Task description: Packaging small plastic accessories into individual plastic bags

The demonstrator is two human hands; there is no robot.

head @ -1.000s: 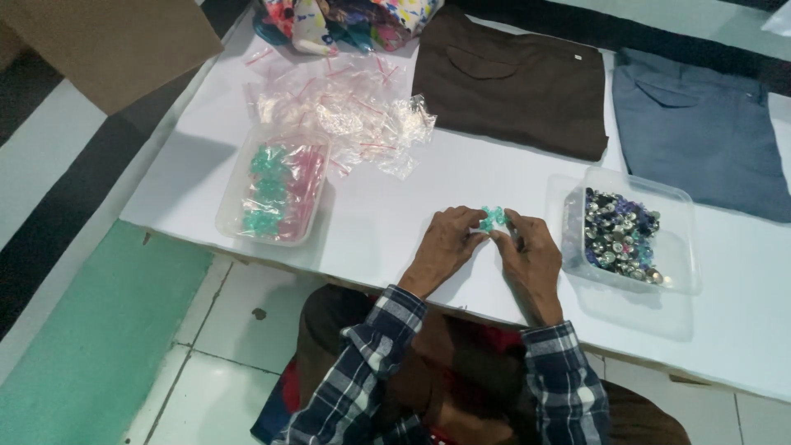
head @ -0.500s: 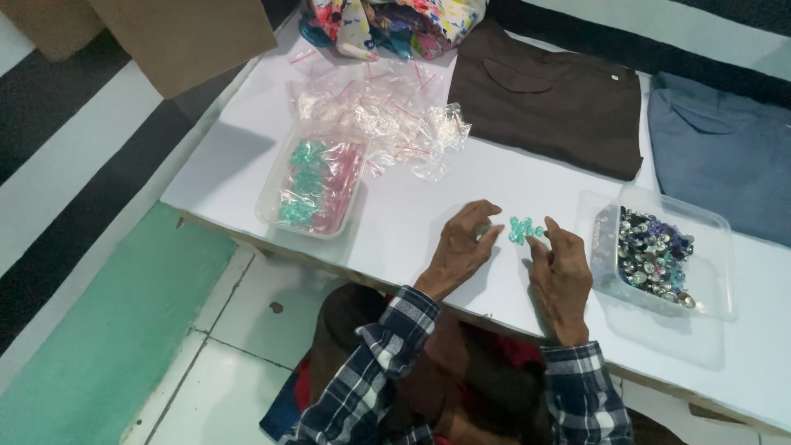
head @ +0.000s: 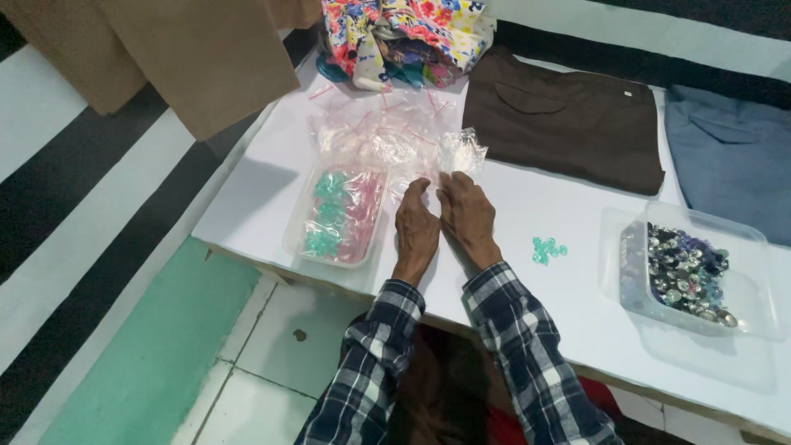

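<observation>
Left hand point(head: 416, 224): flat on the white table point(head: 247, 198), fingers extended, gripping nothing.
Right hand point(head: 466, 211): open, fingertips touching the pile of clear plastic bags point(head: 395, 140).
Teal buttons point(head: 548, 249): loose on table, right of the hands.

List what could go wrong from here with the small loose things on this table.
1. The little cluster of teal beads lies loose on the bare white table, beside the right hand; a sleeve sweep might scatter it.
2. Both hands, the left hand too, reach into the heap of thin clear plastic bags; these look light and may slide off.
3. The clear plastic tub of mixed dark beads sits near the front edge, so a nudge could tip it.
</observation>
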